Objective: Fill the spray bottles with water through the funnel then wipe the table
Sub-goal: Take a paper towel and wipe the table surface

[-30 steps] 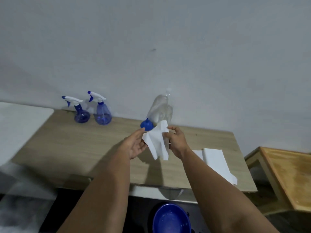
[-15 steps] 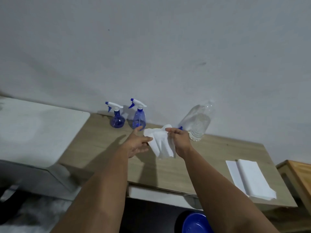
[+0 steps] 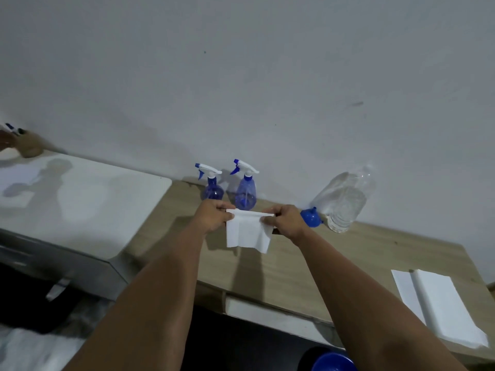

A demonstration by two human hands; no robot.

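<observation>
No readable text, label, brand, number or sign shows anywhere in the head view.

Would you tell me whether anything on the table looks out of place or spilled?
Nothing stands out. Both spray bottles stand capped, the funnel lies beside the water bottle, and no puddle shows on the table.
</observation>
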